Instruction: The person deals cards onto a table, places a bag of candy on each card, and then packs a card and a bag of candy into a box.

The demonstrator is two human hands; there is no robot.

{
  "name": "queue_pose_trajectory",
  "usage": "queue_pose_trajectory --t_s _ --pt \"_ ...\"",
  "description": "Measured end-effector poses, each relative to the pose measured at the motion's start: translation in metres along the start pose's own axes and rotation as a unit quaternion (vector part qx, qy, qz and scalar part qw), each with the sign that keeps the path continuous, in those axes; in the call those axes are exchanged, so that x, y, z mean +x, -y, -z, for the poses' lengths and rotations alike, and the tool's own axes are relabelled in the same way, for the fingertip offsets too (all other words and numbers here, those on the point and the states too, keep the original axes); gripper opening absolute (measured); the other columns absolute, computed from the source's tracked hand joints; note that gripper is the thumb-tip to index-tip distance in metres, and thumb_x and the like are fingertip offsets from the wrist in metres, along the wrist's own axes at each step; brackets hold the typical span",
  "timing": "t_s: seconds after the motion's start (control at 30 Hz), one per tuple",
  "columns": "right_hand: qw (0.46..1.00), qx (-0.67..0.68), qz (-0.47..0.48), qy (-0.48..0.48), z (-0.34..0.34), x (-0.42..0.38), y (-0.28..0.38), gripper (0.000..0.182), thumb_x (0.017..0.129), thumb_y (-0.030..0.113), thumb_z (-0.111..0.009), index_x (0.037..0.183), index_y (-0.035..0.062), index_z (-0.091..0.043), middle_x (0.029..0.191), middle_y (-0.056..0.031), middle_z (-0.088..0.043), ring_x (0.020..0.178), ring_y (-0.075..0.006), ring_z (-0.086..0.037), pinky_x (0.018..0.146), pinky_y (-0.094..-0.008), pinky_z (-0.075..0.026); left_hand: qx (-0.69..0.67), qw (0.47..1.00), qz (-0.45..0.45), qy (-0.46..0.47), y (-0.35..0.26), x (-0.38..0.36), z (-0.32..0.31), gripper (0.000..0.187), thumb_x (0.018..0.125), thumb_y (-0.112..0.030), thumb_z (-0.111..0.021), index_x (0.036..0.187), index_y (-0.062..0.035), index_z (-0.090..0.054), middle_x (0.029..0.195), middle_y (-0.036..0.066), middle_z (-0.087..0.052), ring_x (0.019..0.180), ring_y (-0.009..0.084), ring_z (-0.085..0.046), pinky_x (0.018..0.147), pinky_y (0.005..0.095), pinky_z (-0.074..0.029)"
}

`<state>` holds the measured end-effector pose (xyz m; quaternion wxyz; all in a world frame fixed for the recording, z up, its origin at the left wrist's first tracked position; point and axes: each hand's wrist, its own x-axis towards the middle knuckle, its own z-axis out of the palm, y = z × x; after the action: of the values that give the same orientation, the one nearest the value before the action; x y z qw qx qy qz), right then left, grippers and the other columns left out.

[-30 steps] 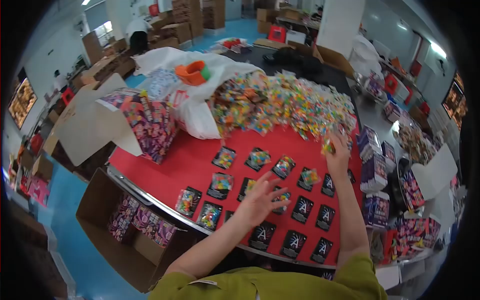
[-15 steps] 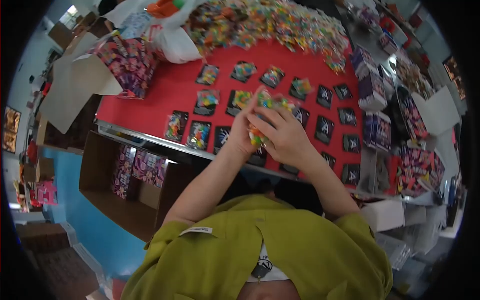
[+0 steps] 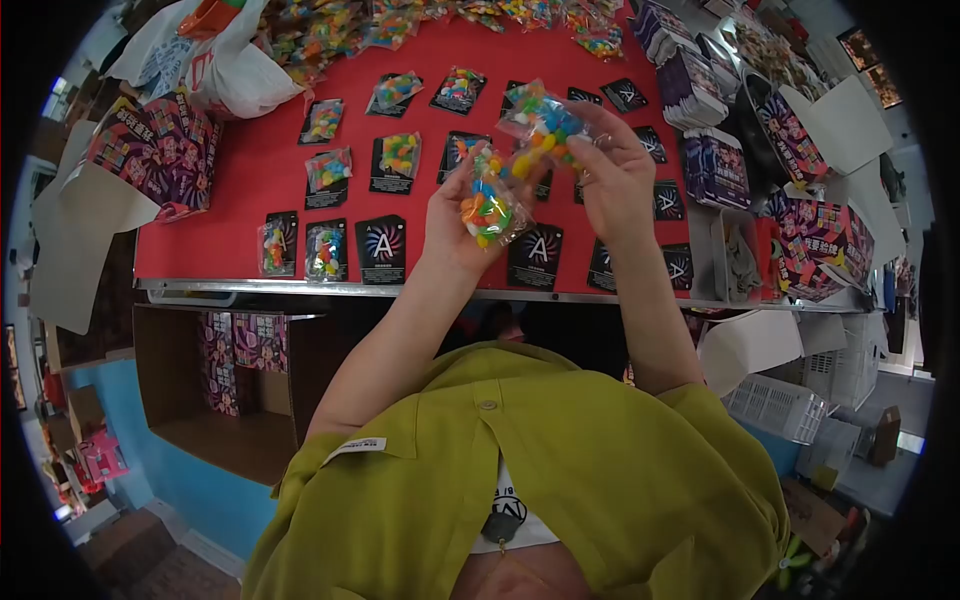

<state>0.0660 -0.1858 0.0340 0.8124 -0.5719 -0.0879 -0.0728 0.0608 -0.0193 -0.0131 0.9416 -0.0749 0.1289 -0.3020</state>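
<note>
In the middle of the head view, my left hand point(image 3: 455, 222) is closed around a clear packet of colourful candies point(image 3: 490, 212). My right hand point(image 3: 618, 182) pinches a second candy packet point(image 3: 552, 125), raised slightly above and to the right of the first. Both hands are over a red tabletop point(image 3: 235, 240) laid with rows of black cards printed with a white A. One bare card point(image 3: 382, 250) lies left of my left forearm, another point(image 3: 536, 258) between my forearms. Several cards to the left carry a candy packet each, such as this packet point(image 3: 326, 248).
Loose candy packets point(image 3: 390, 28) are heaped at the far side. White plastic bags point(image 3: 240, 80) and a patterned box point(image 3: 165, 150) stand at the left. Stacks of purple packs point(image 3: 715, 168) line the right. An open cardboard box point(image 3: 215, 435) sits below the table's metal edge point(image 3: 400, 293).
My hands have moved apart, and a separate packet now shows in each. The view has shifted, bringing the table's front edge level and the cards nearer the left.
</note>
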Motion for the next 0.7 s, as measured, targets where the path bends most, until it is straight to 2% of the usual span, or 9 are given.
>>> queue_pose_trajectory --t_s 0.13,0.2,0.23,0.3,0.33,0.4,0.53,0.6,0.7 --pt "0.997 0.0 0.039 -0.071 0.053 0.029 -0.009 0.03 0.086 -0.002 -0.058 0.116 -0.0026 -0.054 0.105 -0.0104 -0.062 0.093 -0.0139 -0.061 0.078 -0.0262 -0.053 -0.004 1.0 -0.011 -0.012 -0.002 -0.001 -0.001 0.032 0.093 -0.026 -0.046 0.122 -0.0121 -0.049 0.126 0.026 -0.045 0.109 0.0406 -0.052 0.077 0.0444 -0.053" --pt "0.957 -0.245 0.094 -0.127 0.081 0.045 -0.015 0.03 0.084 -0.001 -0.059 0.114 -0.0019 -0.054 0.104 -0.0103 -0.062 0.094 -0.019 -0.061 0.079 -0.03 -0.052 -0.001 1.0 -0.014 -0.013 -0.004 -0.006 -0.003 0.032 0.093 -0.026 -0.047 0.121 -0.0122 -0.049 0.124 0.027 -0.046 0.106 0.0397 -0.054 0.075 0.0425 -0.054" --pt "0.956 -0.245 0.096 -0.128 0.095 0.054 -0.02 0.03 0.084 -0.001 -0.059 0.114 -0.0019 -0.054 0.104 -0.0103 -0.062 0.094 -0.019 -0.061 0.079 -0.03 -0.052 0.005 1.0 -0.019 -0.013 -0.005 -0.008 -0.005 0.032 0.093 -0.026 -0.047 0.121 -0.0124 -0.05 0.122 0.027 -0.047 0.102 0.0387 -0.055 0.073 0.0406 -0.054" --pt "0.736 -0.623 0.256 -0.07 0.117 0.068 -0.032 0.028 0.084 0.005 -0.061 0.11 -0.0005 -0.055 0.101 -0.0107 -0.06 0.094 -0.0247 -0.06 0.077 -0.0324 -0.05 0.004 1.0 -0.01 -0.017 -0.005 -0.012 -0.01 0.032 0.093 -0.026 -0.048 0.121 -0.0119 -0.05 0.121 0.028 -0.048 0.1 0.0374 -0.056 0.072 0.0391 -0.054" --pt "0.736 -0.624 0.255 -0.07 0.122 0.075 -0.039 0.028 0.084 0.005 -0.061 0.11 -0.0005 -0.055 0.101 -0.0107 -0.06 0.094 -0.0247 -0.06 0.077 -0.0324 -0.05 0.003 1.0 -0.003 -0.02 -0.004 -0.013 -0.011 0.032 0.092 -0.026 -0.048 0.121 -0.0114 -0.05 0.12 0.028 -0.048 0.098 0.0362 -0.057 0.07 0.0377 -0.054" --pt "0.565 -0.752 0.336 0.049 0.126 0.084 -0.047 0.029 0.081 0.01 -0.063 0.108 0.0022 -0.056 0.102 -0.0107 -0.058 0.095 -0.0298 -0.057 0.078 -0.0346 -0.049 0.013 1.0 -0.009 -0.014 -0.004 -0.013 -0.009 0.032 0.092 -0.026 -0.048 0.12 -0.0107 -0.051 0.12 0.028 -0.048 0.099 0.0365 -0.057 0.068 0.0363 -0.055" --pt "0.574 -0.768 0.241 0.152 0.119 0.072 -0.061 0.028 0.081 0.01 -0.063 0.108 0.0033 -0.057 0.105 -0.0113 -0.056 0.094 -0.0303 -0.056 0.079 -0.0362 -0.048 0.016 0.999 -0.029 -0.004 -0.006 -0.015 -0.007 0.031 0.092 -0.025 -0.047 0.118 -0.0089 -0.054 0.122 0.026 -0.048 0.107 0.0389 -0.054 0.064 0.0337 -0.056" --pt "0.687 -0.674 0.216 0.167 0.119 0.07 -0.058 0.03 0.08 0.006 -0.062 0.109 0.0028 -0.056 0.106 -0.0124 -0.054 0.092 -0.0311 -0.056 0.079 -0.0376 -0.047 -0.003 1.0 -0.024 -0.014 -0.011 -0.017 -0.004 0.03 0.092 -0.025 -0.046 0.116 -0.0089 -0.055 0.123 0.025 -0.047 0.11 0.0397 -0.052 0.063 0.0332 -0.056" --pt "0.729 -0.623 0.23 0.164 0.125 0.074 -0.046 0.031 0.08 0.002 -0.06 0.111 0.0022 -0.055 0.106 -0.0134 -0.055 0.09 -0.0312 -0.056 0.077 -0.0385 -0.047 -0.016 1.0 -0.014 -0.013 -0.012 -0.015 -0.002 0.029 0.093 -0.025 -0.045 0.115 -0.0088 -0.056 0.125 0.023 -0.047 0.113 0.0405 -0.05 0.063 0.0326 -0.057"
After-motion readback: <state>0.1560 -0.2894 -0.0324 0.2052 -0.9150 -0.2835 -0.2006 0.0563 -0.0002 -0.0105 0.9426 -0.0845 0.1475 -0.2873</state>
